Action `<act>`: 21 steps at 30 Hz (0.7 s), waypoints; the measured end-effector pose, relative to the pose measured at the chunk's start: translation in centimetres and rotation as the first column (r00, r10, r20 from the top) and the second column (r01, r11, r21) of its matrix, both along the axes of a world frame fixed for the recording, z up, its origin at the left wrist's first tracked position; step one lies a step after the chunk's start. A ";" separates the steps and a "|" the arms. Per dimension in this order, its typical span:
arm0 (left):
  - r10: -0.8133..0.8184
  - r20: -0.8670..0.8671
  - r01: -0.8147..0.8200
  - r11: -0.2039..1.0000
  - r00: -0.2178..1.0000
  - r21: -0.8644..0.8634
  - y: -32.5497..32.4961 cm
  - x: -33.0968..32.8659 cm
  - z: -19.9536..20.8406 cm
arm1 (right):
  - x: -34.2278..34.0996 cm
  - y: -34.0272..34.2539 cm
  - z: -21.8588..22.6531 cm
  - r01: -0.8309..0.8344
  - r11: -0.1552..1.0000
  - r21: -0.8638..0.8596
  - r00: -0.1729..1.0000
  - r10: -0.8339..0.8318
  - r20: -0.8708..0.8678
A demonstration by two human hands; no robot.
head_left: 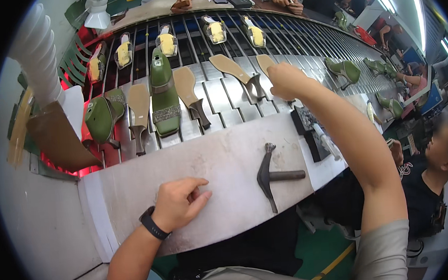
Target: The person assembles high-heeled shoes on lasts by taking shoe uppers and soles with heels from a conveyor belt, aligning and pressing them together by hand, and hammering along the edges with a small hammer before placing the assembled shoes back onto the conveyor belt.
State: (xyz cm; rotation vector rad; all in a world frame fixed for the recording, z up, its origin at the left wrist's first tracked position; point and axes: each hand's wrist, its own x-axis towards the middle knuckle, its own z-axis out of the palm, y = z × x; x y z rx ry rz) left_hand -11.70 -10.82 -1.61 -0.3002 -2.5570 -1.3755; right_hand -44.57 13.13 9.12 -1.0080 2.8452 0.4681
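Note:
My right hand (288,80) reaches over the conveyor, its fingers closed on a tan heeled shoe sole (264,61). Most of that sole is hidden behind the hand. My left hand (181,201) rests above the pale worktable (225,163), thumb and forefinger apart, with nothing in it. Between my arms lies a shoemaker's hammer (286,175) with a dark head. Other tan soles with brown heels, such as one sole (230,68) left of my right hand, lie on the conveyor's metal slats. Green shoes on lasts (165,97) stand among them.
Several yellow-padded shoe pieces (167,43) sit on the conveyor's far rods. A black box (308,129) with a white tube (327,143) is at the table's right. A white duct (39,54) and brown board (62,134) stand left. A co-worker (431,178) sits close at right.

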 end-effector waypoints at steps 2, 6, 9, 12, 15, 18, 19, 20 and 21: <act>0.006 0.018 -0.006 1.000 1.000 0.018 -0.3 0.0 0.2 | -4.9 0.5 -3.8 0.055 0.992 0.114 0.998 -0.056 0.007; -0.010 0.060 0.007 0.998 0.998 0.057 -1.3 -0.2 -0.1 | -9.9 -0.6 -8.5 0.200 0.931 0.304 0.978 -0.210 0.002; -0.020 0.105 0.013 0.998 0.994 0.069 -1.9 0.1 0.8 | -14.0 0.7 -11.0 0.353 0.936 -0.006 0.931 -0.352 -0.100; 0.061 0.233 -0.158 0.892 0.971 0.424 -2.2 -1.5 0.8 | -19.8 5.6 -11.7 0.323 0.911 -0.257 0.924 -0.363 -0.124; 0.132 0.400 -0.410 0.495 0.907 0.766 -6.2 -5.3 3.4 | -22.0 4.7 -8.4 0.372 0.785 -0.496 0.899 -0.437 -0.017; 0.432 0.110 -0.407 0.691 0.895 0.598 -9.4 -15.5 6.3 | -25.5 6.0 -7.0 0.239 0.769 -0.593 0.898 -0.407 -0.166; 0.530 0.053 -0.484 0.724 0.847 0.491 -10.5 -19.5 7.2 | -26.0 5.0 -6.6 0.253 0.773 -0.582 0.894 -0.417 -0.165; 0.600 0.053 -0.577 0.737 0.798 0.351 -12.5 -23.0 7.9 | -26.1 2.4 -6.1 0.258 0.776 -0.576 0.895 -0.416 -0.159; 0.626 0.127 -0.637 0.740 0.770 0.215 -13.9 -25.8 9.0 | -26.2 0.0 -5.5 0.291 0.738 -0.609 0.885 -0.450 -0.122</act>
